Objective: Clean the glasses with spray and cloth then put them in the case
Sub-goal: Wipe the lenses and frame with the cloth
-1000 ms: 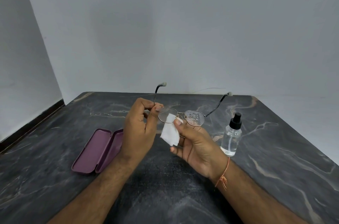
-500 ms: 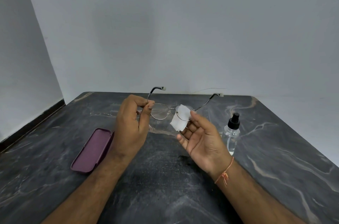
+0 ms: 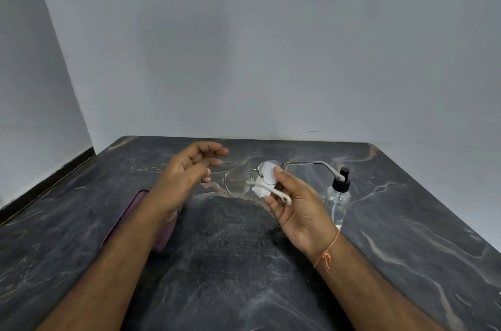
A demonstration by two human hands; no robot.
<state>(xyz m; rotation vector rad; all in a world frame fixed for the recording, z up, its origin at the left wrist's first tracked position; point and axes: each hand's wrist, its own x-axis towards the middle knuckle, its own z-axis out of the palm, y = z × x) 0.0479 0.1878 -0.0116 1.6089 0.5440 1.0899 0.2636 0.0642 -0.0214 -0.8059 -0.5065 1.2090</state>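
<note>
One pair of glasses [image 3: 245,181] and one white cloth [image 3: 264,177] pinched in the right hand [image 3: 301,206], left hand [image 3: 187,176] loose, holding nothing, left of the glasses, one spray bottle [image 3: 337,199] right of them, one purple case [image 3: 141,218] under the left arm.

Dark grey marbled table [image 3: 406,235] with pale veins; purple case [image 3: 132,211]; white cloth [image 3: 267,172]; clear, black-capped spray bottle [image 3: 337,200].
</note>
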